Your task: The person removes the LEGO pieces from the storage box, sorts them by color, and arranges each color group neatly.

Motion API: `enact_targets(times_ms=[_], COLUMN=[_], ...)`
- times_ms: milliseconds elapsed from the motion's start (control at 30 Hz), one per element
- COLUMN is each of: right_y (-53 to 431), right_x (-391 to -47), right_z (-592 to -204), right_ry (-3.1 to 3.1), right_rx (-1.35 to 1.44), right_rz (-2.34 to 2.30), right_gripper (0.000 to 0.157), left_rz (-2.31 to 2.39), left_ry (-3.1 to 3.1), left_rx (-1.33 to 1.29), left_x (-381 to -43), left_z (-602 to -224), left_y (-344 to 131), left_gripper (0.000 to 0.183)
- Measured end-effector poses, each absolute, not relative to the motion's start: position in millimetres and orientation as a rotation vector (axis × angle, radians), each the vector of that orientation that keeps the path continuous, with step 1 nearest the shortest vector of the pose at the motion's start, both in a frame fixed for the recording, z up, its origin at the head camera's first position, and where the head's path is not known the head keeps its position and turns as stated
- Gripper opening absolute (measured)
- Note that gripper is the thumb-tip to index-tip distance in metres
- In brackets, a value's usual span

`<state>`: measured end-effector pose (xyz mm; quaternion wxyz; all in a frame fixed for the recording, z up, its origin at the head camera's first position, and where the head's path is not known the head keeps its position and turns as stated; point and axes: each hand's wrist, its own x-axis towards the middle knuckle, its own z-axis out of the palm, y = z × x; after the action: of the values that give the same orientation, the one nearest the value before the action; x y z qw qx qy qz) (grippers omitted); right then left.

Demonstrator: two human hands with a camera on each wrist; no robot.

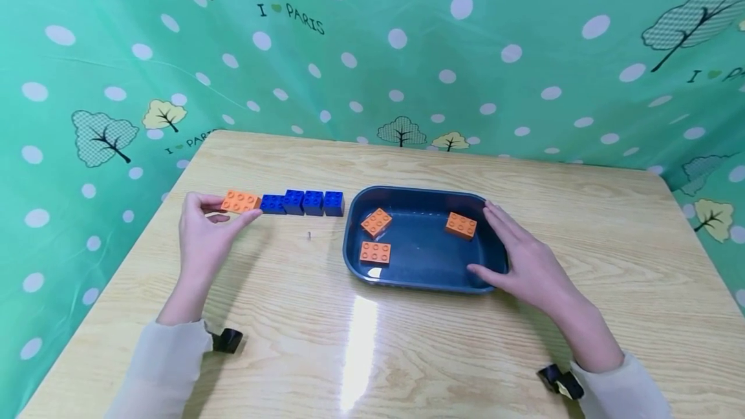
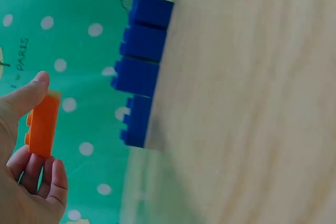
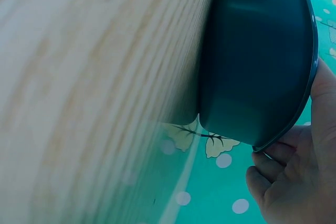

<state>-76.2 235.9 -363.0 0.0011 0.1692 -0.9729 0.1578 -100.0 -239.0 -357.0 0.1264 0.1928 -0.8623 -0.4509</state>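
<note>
My left hand (image 1: 205,231) pinches an orange toy building brick (image 1: 241,201) between thumb and fingers, studs up, at the left end of a row of blue bricks (image 1: 313,202). In the left wrist view this orange brick (image 2: 44,125) is raised off the table, apart from the row. The row's leftmost blue brick (image 2: 137,121) is lower than the others. My right hand (image 1: 532,270) holds the right end of a dark blue tub (image 1: 431,287), thumb and fingers spread over its rim. Inside lie three orange bricks: two at the left (image 1: 375,253) and one at the right (image 1: 461,225).
Everything stands on a light wood-grain table (image 1: 279,341). A green cloth (image 1: 372,50) with dots and trees hangs behind its far edge. A tiny grey bit (image 1: 309,236) lies in front of the blue row. Black devices (image 1: 227,341) sit at both wrists.
</note>
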Motion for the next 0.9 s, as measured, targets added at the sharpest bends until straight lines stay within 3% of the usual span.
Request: enact_targets(times_ms=[333,900], right_y=[235.3,233.8], right_x=[-75.0,-74.7], right_z=[-363.1,-363.4], right_ry=[-3.059,-3.043], right_rx=[0.510,0.529], right_rz=[0.492,0.485], right_gripper=[0.099,0.099], left_rz=[-1.246,-1.164], left_ry=[-2.643,-2.811], left_rx=[0.629,0.580], left_x=[-101.3,-108.7], left_z=[-378.0,-395.9], left_y=[-249.6,-251.2], left_gripper=[0.081,0.076])
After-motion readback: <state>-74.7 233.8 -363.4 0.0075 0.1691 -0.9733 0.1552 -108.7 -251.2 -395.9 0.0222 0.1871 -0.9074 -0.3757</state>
